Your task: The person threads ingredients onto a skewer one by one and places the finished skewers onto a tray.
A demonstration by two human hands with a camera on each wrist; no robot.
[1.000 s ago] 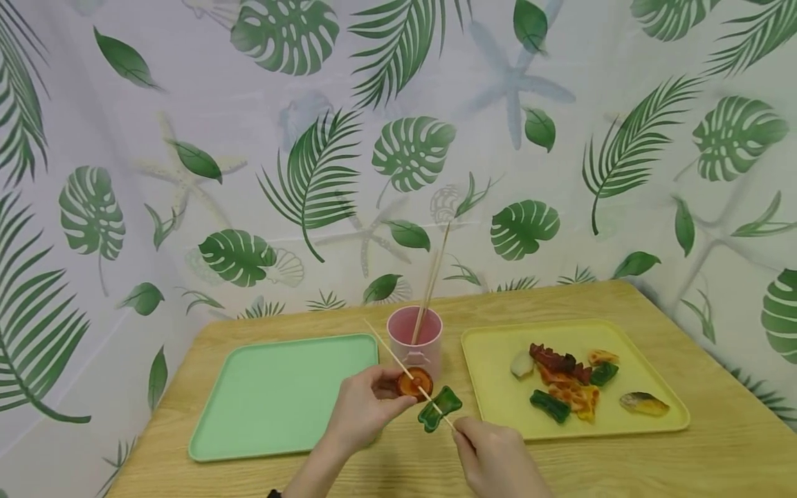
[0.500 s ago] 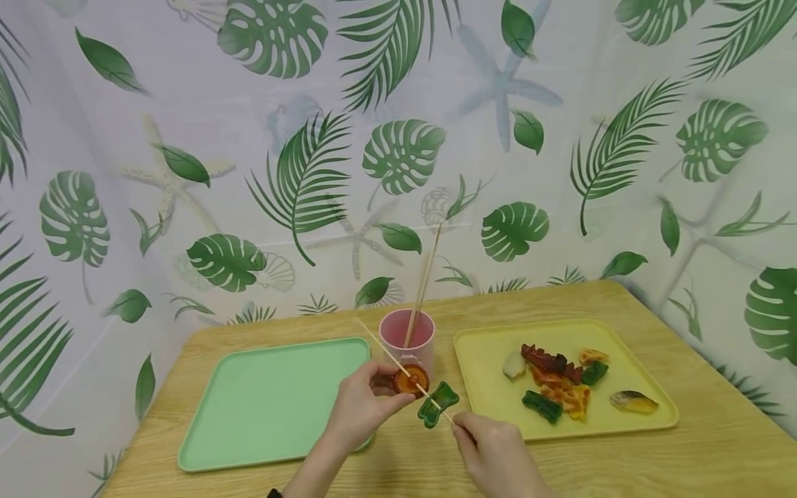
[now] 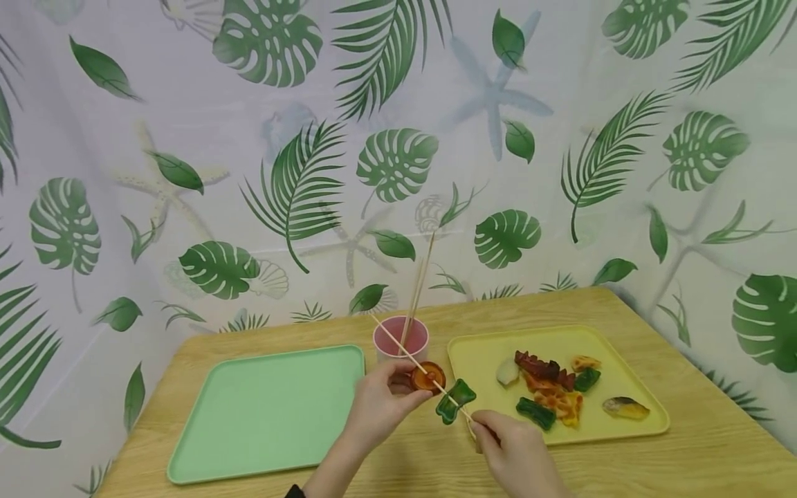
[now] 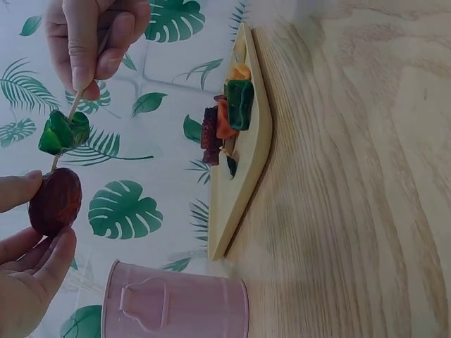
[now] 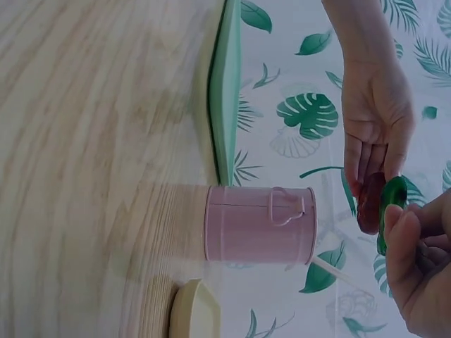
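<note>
A bamboo skewer [image 3: 392,337] is held slanting over the table, its upper tip in front of the pink cup. Threaded on it is a round, glossy red-brown piece [image 3: 429,377] with a raised centre. Below that, nearer the right hand, sits a green pepper piece [image 3: 456,401], also run through by the stick. My left hand [image 3: 380,404] pinches the round piece at its edge between thumb and fingers, as the left wrist view shows. With thumb and fingertips, my right hand [image 3: 517,449] grips the skewer's lower end just below the pepper piece.
Behind the hands stands a pink cup [image 4: 190,303] with several skewers [image 3: 416,297] in it. On the left lies a green tray [image 3: 268,415]. A yellow tray [image 3: 613,422] on the right bears several toy food pieces [image 3: 554,398]. A leaf-patterned cloth [image 3: 349,83] hangs behind.
Both hands have moved right together with the skewer, so the round piece now overlaps the space between cup and yellow tray. The head view has shifted slightly. Both grips are unchanged.
</note>
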